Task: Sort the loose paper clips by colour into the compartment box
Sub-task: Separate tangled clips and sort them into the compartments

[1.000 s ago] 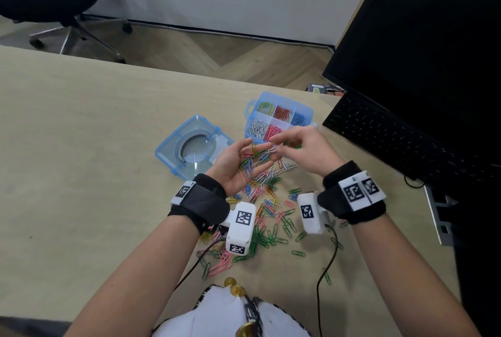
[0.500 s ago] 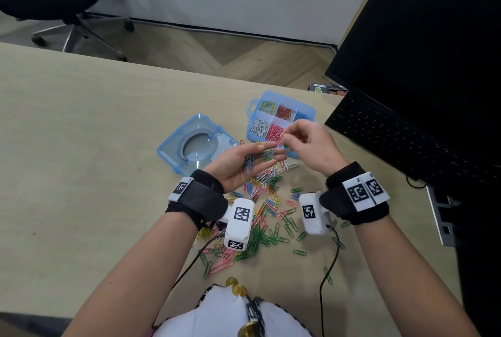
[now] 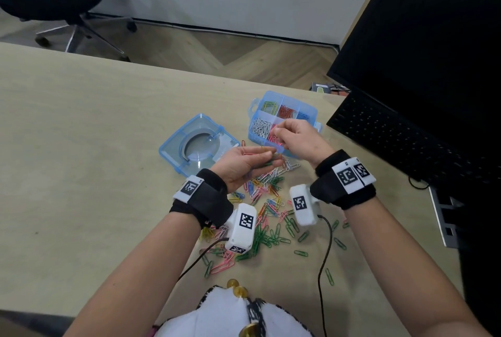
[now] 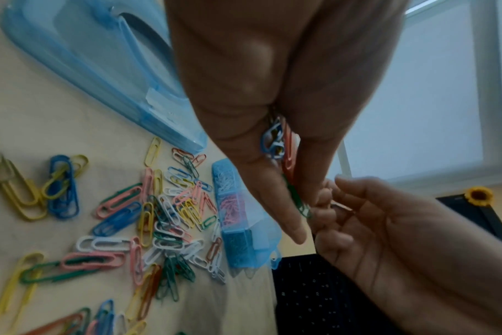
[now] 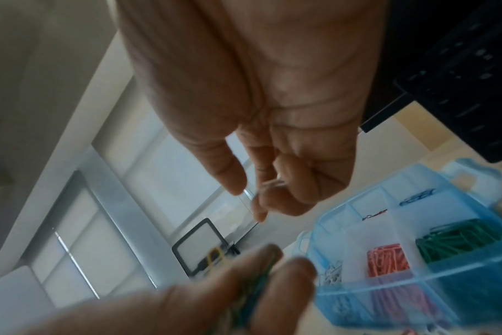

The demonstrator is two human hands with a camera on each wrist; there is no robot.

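The compartment box [image 3: 283, 122] sits open on the desk [image 3: 81, 147] beyond the loose paper clips [image 3: 267, 209]. The right hand [image 3: 296, 137] has lifted away over it, fingers pinched, though what they pinch is too blurry to tell. The left hand [image 3: 248, 164] still cups a mixed bunch of clips [image 4: 281, 145], mostly hidden.

One compartment box [image 3: 283, 122] with six compartments; one lid [image 3: 198, 144]; two hands; one keyboard [image 3: 406, 136]; loose paper clips [image 3: 268, 214] too many to count.

Hands, both raised, forearms converging.
Left hand [image 3: 245, 164]: palm up, fingers loosely cupped round a bunch of clips. Right hand [image 3: 296, 137]: palm down, fingertips pinched together.
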